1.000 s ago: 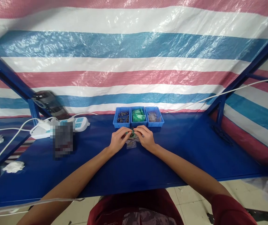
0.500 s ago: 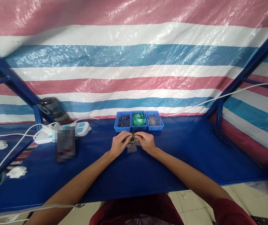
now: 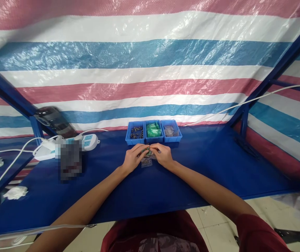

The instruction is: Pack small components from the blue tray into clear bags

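Note:
My left hand and my right hand meet at the middle of the blue table, fingertips pinched round a small green piece. Fingers cover most of it, so its exact kind is hard to tell. Under the hands lies a clear plastic bag, partly hidden. Just behind them stand three blue bins side by side. The left bin has small black parts, the middle bin green packets, and the right bin clear little bags.
On the left are a white power strip with cables, a blurred dark object, a dark jar and crumpled white tissue. A striped tarp hangs behind the blue table. A white cable crosses at right.
The view has shifted slightly, so the scene sits a little higher and further left. Both hands stay together on the small green piece, with fingers slightly rearranged.

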Demonstrator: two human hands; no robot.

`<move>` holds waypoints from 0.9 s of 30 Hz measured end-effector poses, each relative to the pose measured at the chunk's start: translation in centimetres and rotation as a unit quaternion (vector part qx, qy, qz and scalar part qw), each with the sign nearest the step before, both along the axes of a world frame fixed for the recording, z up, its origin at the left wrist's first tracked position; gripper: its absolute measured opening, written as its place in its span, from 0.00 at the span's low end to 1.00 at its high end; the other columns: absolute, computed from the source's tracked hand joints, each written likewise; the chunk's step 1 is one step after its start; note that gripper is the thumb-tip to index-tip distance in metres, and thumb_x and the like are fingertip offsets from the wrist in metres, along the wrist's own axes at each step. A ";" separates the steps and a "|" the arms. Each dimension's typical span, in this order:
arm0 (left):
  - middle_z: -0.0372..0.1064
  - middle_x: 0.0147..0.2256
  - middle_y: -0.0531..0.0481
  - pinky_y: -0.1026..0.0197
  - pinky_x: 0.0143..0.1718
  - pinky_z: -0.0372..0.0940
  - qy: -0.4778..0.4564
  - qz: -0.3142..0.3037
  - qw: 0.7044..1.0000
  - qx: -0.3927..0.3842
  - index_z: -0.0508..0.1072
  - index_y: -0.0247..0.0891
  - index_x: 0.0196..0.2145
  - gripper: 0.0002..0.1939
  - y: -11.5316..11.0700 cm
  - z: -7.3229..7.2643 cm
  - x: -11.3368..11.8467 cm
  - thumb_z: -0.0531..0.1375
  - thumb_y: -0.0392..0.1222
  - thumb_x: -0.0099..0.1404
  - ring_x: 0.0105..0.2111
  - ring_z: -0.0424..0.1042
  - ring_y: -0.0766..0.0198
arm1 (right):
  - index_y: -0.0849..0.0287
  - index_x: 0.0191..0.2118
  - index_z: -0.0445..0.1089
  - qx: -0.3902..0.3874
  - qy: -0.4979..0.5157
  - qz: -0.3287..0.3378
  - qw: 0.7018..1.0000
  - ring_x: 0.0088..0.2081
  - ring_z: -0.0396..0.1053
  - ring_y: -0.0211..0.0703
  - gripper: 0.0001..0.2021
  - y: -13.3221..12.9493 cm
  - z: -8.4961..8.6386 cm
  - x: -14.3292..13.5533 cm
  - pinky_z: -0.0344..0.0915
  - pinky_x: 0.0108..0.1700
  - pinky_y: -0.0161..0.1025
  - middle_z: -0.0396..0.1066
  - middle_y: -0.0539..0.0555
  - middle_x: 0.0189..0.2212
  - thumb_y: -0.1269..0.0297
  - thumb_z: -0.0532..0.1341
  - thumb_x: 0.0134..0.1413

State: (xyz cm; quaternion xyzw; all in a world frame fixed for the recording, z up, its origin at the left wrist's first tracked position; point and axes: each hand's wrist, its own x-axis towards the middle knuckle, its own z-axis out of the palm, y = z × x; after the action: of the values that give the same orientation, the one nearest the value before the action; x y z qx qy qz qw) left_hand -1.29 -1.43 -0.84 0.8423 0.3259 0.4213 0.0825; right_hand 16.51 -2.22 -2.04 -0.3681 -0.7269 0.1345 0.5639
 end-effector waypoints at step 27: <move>0.74 0.40 0.48 0.68 0.26 0.65 -0.046 0.055 0.997 0.005 0.73 0.39 0.42 0.10 -0.6 0.7 0.3 0.57 0.43 0.65 0.21 0.66 0.73 | 0.59 0.38 0.72 0.026 -0.045 0.018 0.998 0.33 0.72 0.40 0.11 -0.4 0.3 0.3 0.69 0.37 0.36 0.75 0.55 0.32 0.65 0.53 0.62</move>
State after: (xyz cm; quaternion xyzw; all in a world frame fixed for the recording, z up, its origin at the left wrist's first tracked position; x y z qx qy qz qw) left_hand -0.98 -2.08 -0.14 0.8032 0.3651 0.4653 0.0705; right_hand 16.84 -2.60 -1.74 -0.3454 -0.7615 0.1091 0.5375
